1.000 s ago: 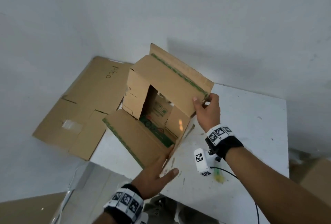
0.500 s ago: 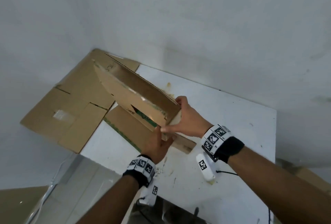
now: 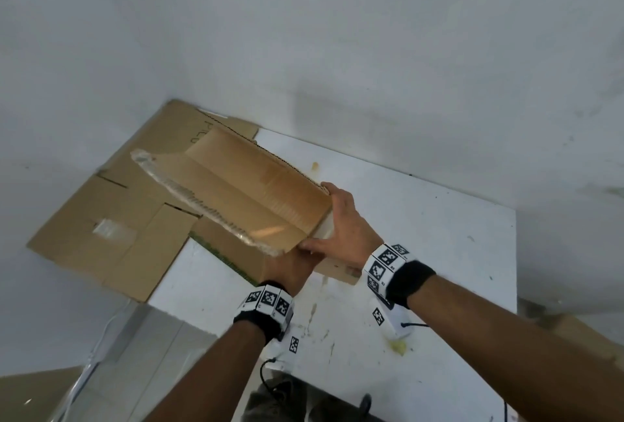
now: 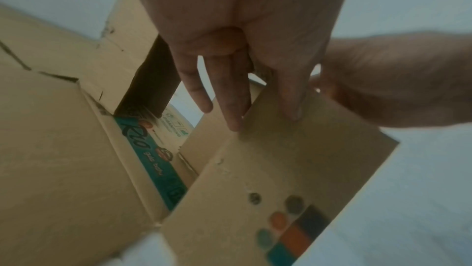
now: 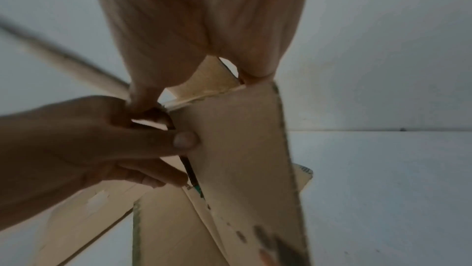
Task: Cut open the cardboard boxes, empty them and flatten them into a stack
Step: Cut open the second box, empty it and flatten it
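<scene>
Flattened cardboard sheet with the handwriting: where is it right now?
Head view, far left: the flattened sheet lies on the white table's back-left corner, overhanging its left edge, partly under the box both hands hold.

Most of the left hand (image 3: pixel 292 269) is tucked under the box (image 3: pixel 246 195), so can't see its fingers from the head view. Right wrist view's pretty blurry too.
</scene>
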Available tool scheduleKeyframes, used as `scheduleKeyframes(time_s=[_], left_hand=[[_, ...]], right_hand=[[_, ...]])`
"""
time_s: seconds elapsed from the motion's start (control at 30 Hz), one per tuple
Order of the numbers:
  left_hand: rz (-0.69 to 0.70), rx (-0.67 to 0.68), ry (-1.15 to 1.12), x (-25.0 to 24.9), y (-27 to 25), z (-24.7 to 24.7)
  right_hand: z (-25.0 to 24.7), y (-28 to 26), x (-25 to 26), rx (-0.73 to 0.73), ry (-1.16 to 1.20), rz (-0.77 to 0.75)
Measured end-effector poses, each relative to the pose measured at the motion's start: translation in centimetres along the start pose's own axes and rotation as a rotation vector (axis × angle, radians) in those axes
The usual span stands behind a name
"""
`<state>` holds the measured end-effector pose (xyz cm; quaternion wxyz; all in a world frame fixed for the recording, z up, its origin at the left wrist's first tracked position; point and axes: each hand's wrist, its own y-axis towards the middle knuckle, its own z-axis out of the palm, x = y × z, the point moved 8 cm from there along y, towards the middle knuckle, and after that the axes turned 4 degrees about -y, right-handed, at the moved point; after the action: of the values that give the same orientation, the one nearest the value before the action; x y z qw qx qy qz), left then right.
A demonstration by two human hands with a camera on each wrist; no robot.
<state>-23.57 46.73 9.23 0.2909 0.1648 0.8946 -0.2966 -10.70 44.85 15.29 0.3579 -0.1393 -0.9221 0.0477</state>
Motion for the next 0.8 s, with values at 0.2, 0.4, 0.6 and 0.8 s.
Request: scheduleKeyframes(time_s=[0.2, 0.4, 0.6, 0.8], left_hand=[[0.264, -0.213, -0.461, -1.2, -2.6, -2.2], [0.365, -0.172, -0.419, -2.3, -1.2, -2.1], [0.445, 0.07, -0.519, -1.7, -0.7, -2.6], [-0.081, -0.361, -0.384, 7.4, 3.2, -10.4]], right_hand=[[1.3, 0.2, 0.0, -0.14, 0.042, 0.023], [2.6, 0.1, -0.3, -0.241, 0.161, 0.271], [0.7, -0.1, 0.0, -0.297, -0.05, 0.181], [-1.3, 1.2, -0.7, -0.349, -0.105, 0.178]])
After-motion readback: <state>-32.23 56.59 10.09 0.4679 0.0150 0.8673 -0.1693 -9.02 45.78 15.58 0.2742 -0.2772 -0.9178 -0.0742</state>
